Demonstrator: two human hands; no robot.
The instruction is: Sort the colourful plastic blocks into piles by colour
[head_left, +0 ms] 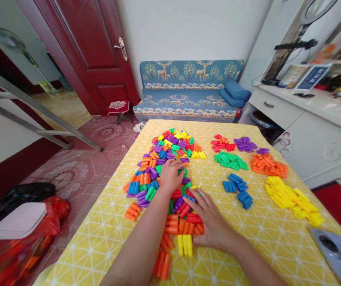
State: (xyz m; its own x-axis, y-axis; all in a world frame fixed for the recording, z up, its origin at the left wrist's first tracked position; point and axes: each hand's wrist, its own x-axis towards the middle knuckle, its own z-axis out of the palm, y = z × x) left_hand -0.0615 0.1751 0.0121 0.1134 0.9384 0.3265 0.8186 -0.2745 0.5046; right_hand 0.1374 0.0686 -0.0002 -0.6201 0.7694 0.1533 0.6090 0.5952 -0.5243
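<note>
At the left side of the patterned counter (105, 238), a small orange piece (132, 211) lies just beside the mixed heap (155, 161), its short rods set side by side in a ribbed block. Such pieces look like hollow or thin plastic: probably light, stiff and hard to break, smooth enough to skid over one another, with the grooves giving some grip. The left hand (172, 174) rests on the heap, fingers loosely curved downward; whether they pinch anything is hidden, so I can't tell. Loose pieces there overlap at all angles, so one is best taken across its rods, by the two outer sides, lest neighbours come along. Nearer, a yellow piece (185, 245) lies flat with both long sides exposed, an easy hold. The right hand (208, 216) has its fingers spread wide against the heap's right edge, touching red pieces. Beyond it lie the red pile (223, 143), green pile (231, 160), blue pile (235, 185), purple pile (245, 144), orange pile (268, 165) and yellow pile (292, 200), loosely stacked and likely to slide apart if pushed; lifting from the top should disturb them least.
</note>
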